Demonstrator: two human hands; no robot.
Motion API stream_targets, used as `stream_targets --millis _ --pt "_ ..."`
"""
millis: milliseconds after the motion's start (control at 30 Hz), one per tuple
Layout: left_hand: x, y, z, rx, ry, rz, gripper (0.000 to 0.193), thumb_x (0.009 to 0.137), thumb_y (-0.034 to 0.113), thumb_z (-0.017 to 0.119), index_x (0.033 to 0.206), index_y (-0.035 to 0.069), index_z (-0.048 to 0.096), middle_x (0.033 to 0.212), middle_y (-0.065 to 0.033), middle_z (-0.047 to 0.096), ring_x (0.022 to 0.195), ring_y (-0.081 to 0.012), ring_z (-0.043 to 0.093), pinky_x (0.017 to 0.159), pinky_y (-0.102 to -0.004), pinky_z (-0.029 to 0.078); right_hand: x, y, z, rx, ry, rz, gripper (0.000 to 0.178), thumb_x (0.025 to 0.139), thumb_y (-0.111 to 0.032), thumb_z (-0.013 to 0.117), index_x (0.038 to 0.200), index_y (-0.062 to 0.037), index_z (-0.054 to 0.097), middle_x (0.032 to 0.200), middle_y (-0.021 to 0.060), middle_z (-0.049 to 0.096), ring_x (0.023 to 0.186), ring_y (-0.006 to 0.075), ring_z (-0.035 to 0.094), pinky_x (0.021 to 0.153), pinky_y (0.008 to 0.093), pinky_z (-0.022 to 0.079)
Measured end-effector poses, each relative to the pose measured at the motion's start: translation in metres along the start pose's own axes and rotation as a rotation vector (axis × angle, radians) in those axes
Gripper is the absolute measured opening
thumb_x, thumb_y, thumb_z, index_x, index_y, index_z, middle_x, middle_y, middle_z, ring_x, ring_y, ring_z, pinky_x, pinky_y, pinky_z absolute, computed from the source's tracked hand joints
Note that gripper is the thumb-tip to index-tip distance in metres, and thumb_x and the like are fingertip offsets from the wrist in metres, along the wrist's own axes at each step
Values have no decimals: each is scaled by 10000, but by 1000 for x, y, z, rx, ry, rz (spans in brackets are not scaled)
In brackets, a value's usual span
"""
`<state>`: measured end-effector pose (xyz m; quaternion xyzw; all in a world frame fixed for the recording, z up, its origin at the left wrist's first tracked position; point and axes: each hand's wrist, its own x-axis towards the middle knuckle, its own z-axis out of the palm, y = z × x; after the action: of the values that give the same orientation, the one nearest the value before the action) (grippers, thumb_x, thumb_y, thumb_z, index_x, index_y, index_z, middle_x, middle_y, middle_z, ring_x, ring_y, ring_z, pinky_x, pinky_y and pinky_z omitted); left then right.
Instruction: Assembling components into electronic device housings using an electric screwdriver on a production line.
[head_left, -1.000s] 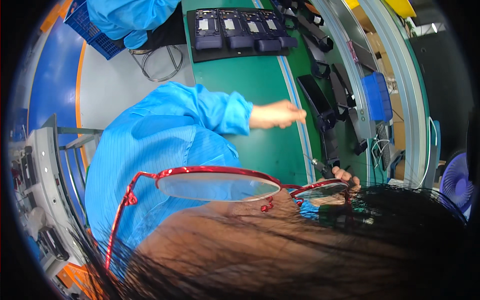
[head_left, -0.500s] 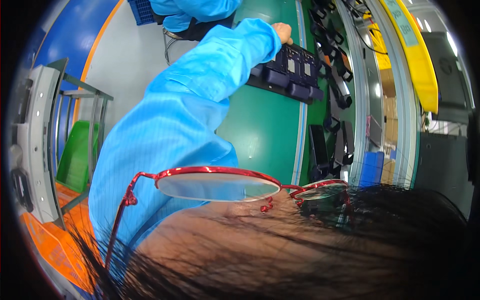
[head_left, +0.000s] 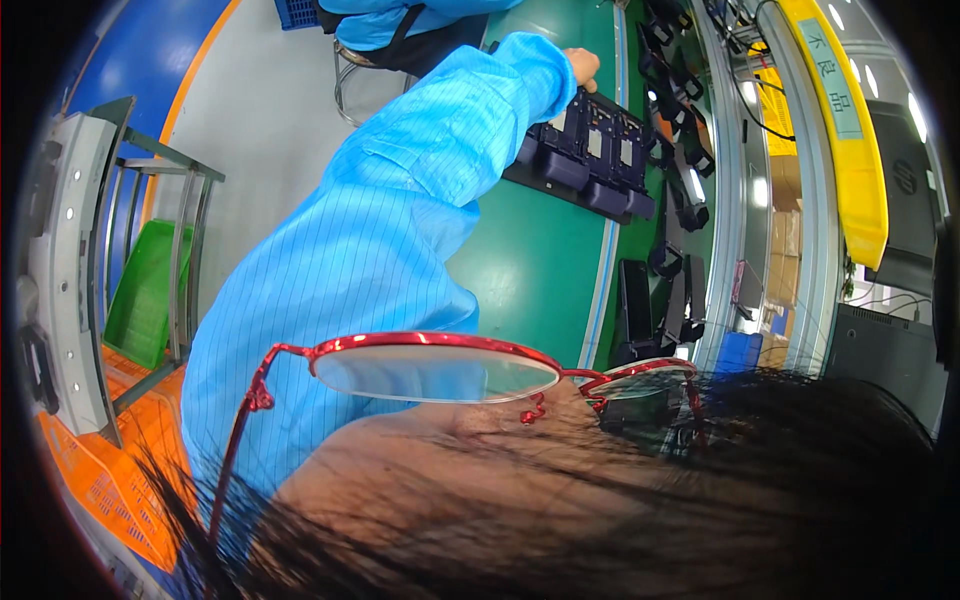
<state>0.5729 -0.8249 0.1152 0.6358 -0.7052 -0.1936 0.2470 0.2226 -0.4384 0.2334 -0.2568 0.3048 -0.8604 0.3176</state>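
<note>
My left hand, at the end of a light-blue sleeve, is at the far edge of a dark tray-like fixture. Its fingers are curled, and whatever they may hold is hidden. In the fixture sit several dark purple-black plastic housings with pale rectangular patches and rounded lower ends. Beneath it lies the green work surface. My right hand does not show; red-framed glasses and hair cover the lower part of the view.
Black plastic parts line the right side of the bench. Beyond them is a yellow bin. To the left stand a metal frame, a green crate and an orange crate. Another person's blue sleeve is at the top.
The view has shifted slightly, so the fixture and bench sit a little lower and to the right. My left hand stays at the fixture's far edge, fingers still curled.
</note>
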Motion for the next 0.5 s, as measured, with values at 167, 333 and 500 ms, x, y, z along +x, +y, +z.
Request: stream_targets --millis 167,333,500 --pt "9 -25 18 -52 -77 93 353 729 333 732 911 35 681 908 -178 666 901 -343 635 792 -420 496 0 11 27 -32 -4 21 251 814 -337 591 833 -92 537 644 24 441 529 132 411 510 279 352" --pt "35 -43 -1 -126 -195 190 378 717 329 735 930 22 680 937 -204 658 931 -360 627 811 -434 493 16 51 81 -46 9 40 249 810 -328 595 831 -87 536 646 25 437 533 133 408 511 280 352" --pt "40 -23 -9 -141 -193 167 341 721 297 731 914 19 688 919 -211 659 921 -359 633 808 -428 495 11 72 115 -39 49 16 247 806 -320 599 829 -83 535 648 27 433 537 134 405 512 282 351"
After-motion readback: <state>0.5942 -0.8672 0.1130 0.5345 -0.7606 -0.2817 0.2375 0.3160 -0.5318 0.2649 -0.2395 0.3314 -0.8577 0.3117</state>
